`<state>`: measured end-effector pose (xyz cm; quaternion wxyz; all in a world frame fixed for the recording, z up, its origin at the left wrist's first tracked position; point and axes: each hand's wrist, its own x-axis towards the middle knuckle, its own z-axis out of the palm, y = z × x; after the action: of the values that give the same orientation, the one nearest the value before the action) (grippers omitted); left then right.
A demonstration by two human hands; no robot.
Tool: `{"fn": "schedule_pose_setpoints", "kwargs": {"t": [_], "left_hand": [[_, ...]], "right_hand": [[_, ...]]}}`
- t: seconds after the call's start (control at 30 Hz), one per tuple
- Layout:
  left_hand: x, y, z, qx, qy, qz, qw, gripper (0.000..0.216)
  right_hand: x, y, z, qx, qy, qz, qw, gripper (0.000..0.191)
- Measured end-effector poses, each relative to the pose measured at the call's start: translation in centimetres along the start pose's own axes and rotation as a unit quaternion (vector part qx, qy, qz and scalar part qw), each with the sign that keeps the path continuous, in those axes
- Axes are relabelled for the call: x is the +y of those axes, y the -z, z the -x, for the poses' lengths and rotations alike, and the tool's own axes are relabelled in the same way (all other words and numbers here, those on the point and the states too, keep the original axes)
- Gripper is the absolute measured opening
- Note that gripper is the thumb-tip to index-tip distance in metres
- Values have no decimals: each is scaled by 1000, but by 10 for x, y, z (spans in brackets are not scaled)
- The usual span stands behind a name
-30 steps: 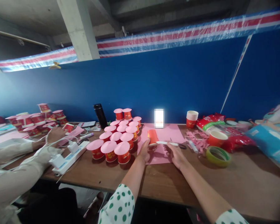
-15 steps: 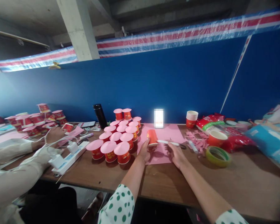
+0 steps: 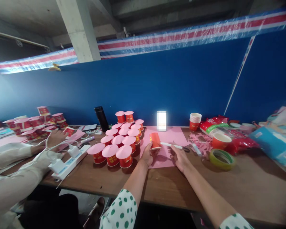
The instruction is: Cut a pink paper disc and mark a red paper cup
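Observation:
My left hand is closed around a red paper cup, which lies tilted on its side above the pink paper sheet. In my right hand is a white pen, gripped between thumb and fingers, its tip pointing left at the cup's lower right edge. Whether the tip touches the cup I cannot tell. To the left of my left hand stand several red cups topped with round pink paper discs.
A co-worker's hands work at the left beside a white power strip. A black flask stands behind the cups. On the right are stacked paper cups, pink scraps, a tape roll and a blue package.
The view has shifted very slightly. My hands, the cup and the pen keep nearly the same positions.

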<state>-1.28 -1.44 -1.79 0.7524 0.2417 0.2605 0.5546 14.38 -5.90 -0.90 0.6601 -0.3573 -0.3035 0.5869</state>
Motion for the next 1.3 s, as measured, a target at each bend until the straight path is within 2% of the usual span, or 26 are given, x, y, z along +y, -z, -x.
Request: {"fn": "schedule_pose_setpoints", "kwargs": {"t": [0.63, 0.93, 1.3], "left_hand": [[-3, 5, -2, -8, -19, -24, 999, 27], [-4, 6, -1, -12, -35, -43, 998, 34], [-4, 2, 2, -53, -59, -43, 996, 31]], "right_hand": [[-3, -5, 7, -22, 16, 31, 999, 37], [-2, -3, 5, -22, 17, 24, 999, 30], [-4, -5, 7, -17, 16, 28, 999, 38]]}}
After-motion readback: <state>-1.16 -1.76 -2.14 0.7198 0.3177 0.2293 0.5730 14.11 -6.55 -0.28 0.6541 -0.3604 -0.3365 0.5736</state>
